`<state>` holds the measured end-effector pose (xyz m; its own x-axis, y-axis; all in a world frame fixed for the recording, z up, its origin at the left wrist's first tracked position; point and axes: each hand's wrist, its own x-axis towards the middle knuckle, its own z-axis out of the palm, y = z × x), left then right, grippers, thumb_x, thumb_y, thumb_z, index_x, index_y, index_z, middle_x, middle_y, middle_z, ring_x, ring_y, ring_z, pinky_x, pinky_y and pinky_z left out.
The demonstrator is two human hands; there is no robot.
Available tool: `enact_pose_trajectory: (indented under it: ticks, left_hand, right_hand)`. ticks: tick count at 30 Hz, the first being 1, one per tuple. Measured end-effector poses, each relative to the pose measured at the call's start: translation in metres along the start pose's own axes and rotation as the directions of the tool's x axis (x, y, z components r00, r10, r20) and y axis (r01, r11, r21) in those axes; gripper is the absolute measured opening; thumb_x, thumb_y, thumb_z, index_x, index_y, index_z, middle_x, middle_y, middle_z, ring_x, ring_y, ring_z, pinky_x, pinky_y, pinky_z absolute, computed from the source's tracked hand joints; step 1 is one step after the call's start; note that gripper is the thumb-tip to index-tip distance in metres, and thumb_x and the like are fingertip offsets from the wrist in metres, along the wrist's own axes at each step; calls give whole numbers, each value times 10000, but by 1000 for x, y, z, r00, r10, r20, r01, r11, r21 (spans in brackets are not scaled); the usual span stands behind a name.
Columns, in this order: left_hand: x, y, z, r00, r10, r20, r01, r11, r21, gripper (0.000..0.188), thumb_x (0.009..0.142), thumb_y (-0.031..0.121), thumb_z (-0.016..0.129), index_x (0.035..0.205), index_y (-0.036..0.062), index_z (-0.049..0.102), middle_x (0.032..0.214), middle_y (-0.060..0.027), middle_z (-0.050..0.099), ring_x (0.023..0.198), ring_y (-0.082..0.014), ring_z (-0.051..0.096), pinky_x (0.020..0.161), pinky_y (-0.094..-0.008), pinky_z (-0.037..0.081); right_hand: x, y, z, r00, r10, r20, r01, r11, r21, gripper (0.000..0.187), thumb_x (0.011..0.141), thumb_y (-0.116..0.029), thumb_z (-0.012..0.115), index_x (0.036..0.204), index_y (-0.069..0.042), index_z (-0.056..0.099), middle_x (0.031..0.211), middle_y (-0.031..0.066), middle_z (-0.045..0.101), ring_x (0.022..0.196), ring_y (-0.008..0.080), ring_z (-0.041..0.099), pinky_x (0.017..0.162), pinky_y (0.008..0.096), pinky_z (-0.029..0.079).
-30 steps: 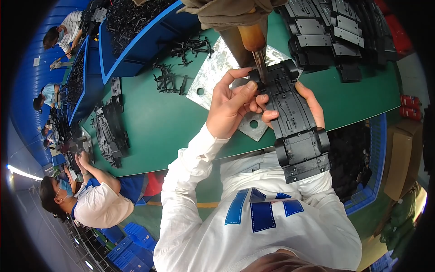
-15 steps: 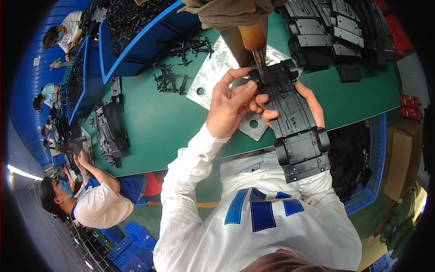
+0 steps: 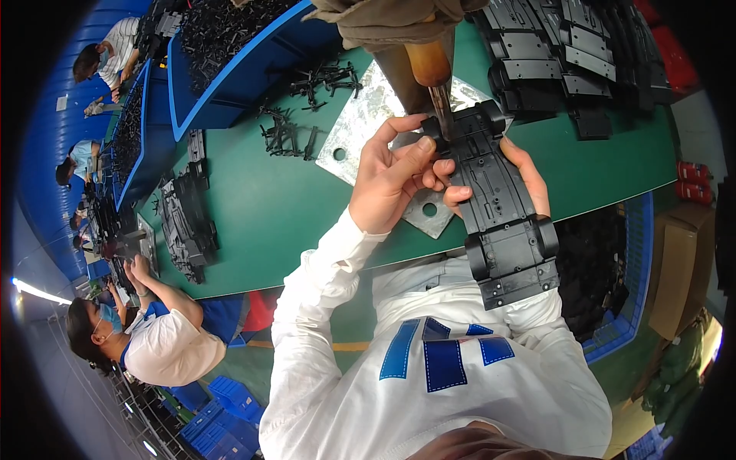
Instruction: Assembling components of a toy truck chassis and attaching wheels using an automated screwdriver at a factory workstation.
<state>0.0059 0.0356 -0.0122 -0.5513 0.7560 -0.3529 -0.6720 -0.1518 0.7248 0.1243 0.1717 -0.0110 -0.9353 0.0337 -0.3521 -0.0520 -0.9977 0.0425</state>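
Note:
A long black plastic toy-car chassis (image 3: 498, 192) is held at a slant over the bench's front edge. My left hand (image 3: 392, 172) pinches its far left corner by the wheel arch with thumb and forefinger. My right hand (image 3: 527, 176) grips the chassis from beneath, thumb side along the right edge and fingertips showing on the left edge. Down onto the far left part of the chassis comes the metal tip of a bench-mounted tool (image 3: 441, 107) with an amber collar (image 3: 428, 63). Whether the tip touches a small part there cannot be made out.
Below the tool lies a pale metal plate (image 3: 345, 142) with holes. Small black parts (image 3: 287, 134) are scattered left of it, near blue bins (image 3: 230, 73). Stacked chassis (image 3: 529, 54) lie far right; more (image 3: 188, 222) lie left. A co-worker (image 3: 172, 345) sits at left; a blue crate (image 3: 632, 307) stands right.

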Motion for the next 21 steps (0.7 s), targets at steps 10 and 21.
enact_pose_trajectory:
  ticks: [10,21]
  left_hand:
    - [0,-1,-1,1000,3,-7,-3,1000,-5,406,988,75,577,1320,-22,366,861,-127,641,786,-167,658,700,-308,578]
    - [1,-2,-1,1000,-8,-10,8,1000,-6,409,987,81,580,1320,-24,368,853,-122,646,781,-166,661,699,-300,562]
  right_hand:
    - [1,-4,-6,1000,15,14,-15,999,-33,609,994,-344,480,1371,120,363,1161,287,488,1036,302,468,707,342,464]
    - [2,-4,-9,1000,21,15,-21,1000,-21,612,992,-348,484,1372,116,365,1167,281,484,1032,288,468,703,342,464]
